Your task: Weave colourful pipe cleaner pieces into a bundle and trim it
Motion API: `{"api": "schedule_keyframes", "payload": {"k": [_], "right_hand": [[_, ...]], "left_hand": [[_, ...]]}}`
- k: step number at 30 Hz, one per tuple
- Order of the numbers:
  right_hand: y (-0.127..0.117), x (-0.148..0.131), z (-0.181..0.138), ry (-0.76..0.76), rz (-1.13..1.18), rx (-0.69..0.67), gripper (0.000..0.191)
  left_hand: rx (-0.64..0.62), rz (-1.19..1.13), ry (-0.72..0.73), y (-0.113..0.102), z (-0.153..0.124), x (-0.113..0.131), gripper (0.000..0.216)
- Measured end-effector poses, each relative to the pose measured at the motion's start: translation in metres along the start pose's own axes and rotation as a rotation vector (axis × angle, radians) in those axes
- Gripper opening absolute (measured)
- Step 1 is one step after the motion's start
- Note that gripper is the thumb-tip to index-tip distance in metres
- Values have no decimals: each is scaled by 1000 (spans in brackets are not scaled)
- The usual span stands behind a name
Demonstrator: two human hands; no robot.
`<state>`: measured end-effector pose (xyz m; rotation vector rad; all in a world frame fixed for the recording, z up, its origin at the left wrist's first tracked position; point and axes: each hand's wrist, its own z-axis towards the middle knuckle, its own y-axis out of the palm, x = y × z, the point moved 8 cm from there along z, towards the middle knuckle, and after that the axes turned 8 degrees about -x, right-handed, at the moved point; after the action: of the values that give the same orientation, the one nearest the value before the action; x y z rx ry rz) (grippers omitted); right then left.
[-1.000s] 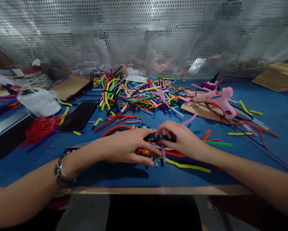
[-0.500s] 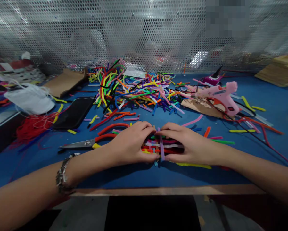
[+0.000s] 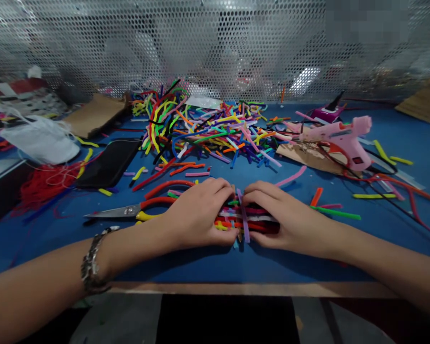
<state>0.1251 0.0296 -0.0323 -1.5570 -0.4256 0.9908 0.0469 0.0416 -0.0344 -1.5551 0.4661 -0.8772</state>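
Observation:
Several coloured pipe cleaners [image 3: 252, 218] lie side by side in a bundle low over the blue table. My left hand [image 3: 200, 215] is closed round the bundle's left part, thumb at the near side and fingers at the far side. On the right part, my right hand [image 3: 282, 215] grips it the same way. Between the two hands a purple pipe cleaner [image 3: 244, 217] runs crosswise over the others. The bundle's outer ends are mostly hidden under my palms. Scissors [image 3: 132, 210] with orange handles lie beside my left wrist, blades pointing left.
A heap of cut pipe cleaners [image 3: 207, 129] lies at the back. A pink glue gun [image 3: 344, 138] with its cord rests on cardboard at the right. A black phone [image 3: 109, 162], red thread [image 3: 42, 186] and a white mask [image 3: 38, 138] lie left. Perforated metal [image 3: 215, 48] stands behind.
The view has shifted slightly. Both hands keep their hold on the bundle, with a little more space between the right fingertips and the left hand. The yellow strip under my right hand no longer shows.

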Motion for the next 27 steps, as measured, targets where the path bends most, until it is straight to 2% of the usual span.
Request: {"api": "schedule_keyframes", "payload": {"k": [4, 7, 17, 21, 27], "right_hand": [[-3, -2, -2, -15, -169, 64, 29], [-1, -4, -2, -32, -157, 39, 22], [0, -6, -2, -146, -128, -32, 22], [1, -5, -2, -174, -157, -17, 25], [-2, -12, -6, -251, -232, 39, 20]], "left_hand": [[12, 8, 9, 0, -2, 0, 46], [19, -8, 20, 0, -2, 1, 45], [11, -6, 12, 0, -1, 1, 41], [17, -22, 9, 1, -2, 1, 42], [42, -2, -8, 3, -6, -2, 43]]}}
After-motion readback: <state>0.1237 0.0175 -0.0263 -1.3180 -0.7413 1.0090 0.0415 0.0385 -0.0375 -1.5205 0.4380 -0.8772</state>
